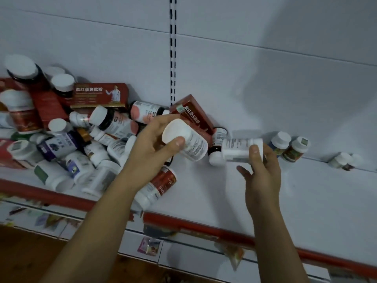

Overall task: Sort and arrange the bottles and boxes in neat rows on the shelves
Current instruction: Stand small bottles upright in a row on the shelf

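- White bottle point(189, 144) held tilted above the shelf point(295, 190); left hand point(151, 141) has fingers and thumb curled round its end.
- Second bottle point(238, 149) held sideways, pinched by right hand point(263, 172).
- Heap of bottles and boxes point(71, 129) on the shelf's left.

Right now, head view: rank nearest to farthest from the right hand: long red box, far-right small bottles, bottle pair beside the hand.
1. bottle pair, just right of the right hand.
2. small bottles, far right.
3. long red box, far left, at the back.
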